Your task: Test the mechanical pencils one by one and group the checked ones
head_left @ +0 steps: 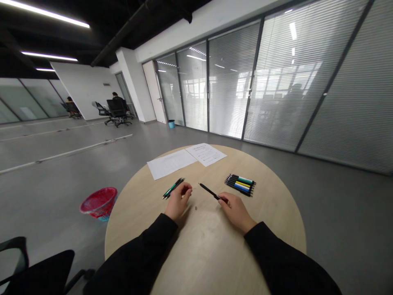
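On the round wooden table [202, 254], my right hand [235, 209] grips a slim black pen [209, 191] by one end, its other end pointing up and left. My left hand [178, 201] is closed in a pinch; a faint thin bit shows by its fingertips, too small to name. Just beyond that hand lie a few dark pens with green parts [172, 189], partly hidden by the fingers. A row of several pens [241, 185] with white, green, yellow and blue bands lies side by side at the right. Between my hands is a small dark spot [195, 208], possibly a tiny part.
Two printed sheets, a left one [172, 163] and a right one [206, 154], lie at the table's far edge. A red-lined basket [100, 201] stands on the floor at left, near a black chair [39, 266]. People sit far off by office chairs [116, 108].
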Tool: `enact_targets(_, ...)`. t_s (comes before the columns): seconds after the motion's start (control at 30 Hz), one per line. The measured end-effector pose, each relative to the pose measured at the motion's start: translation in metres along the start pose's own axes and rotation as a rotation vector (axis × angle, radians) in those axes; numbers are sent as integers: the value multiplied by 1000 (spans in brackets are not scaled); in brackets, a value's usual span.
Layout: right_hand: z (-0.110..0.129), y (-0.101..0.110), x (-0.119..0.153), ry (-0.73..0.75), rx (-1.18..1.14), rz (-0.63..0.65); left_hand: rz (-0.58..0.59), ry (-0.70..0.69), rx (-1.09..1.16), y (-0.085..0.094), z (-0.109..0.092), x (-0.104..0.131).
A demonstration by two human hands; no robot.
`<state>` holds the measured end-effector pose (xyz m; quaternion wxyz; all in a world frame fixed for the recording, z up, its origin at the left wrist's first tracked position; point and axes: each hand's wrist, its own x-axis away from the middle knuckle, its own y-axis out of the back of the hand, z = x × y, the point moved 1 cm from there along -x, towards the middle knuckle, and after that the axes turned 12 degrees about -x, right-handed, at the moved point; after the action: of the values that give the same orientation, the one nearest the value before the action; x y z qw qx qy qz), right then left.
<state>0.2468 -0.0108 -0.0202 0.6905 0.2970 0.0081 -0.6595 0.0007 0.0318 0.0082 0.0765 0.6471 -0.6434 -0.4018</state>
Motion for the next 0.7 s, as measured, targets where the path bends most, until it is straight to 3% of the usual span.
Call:
enact_targets(0.27, 3, 0, 2, 33, 42, 57, -29, 93, 250, -1, 6, -3)
enact_targets(0.7, 4, -1, 2, 39, 60, 67, -15, 89, 253, -2, 7, -2)
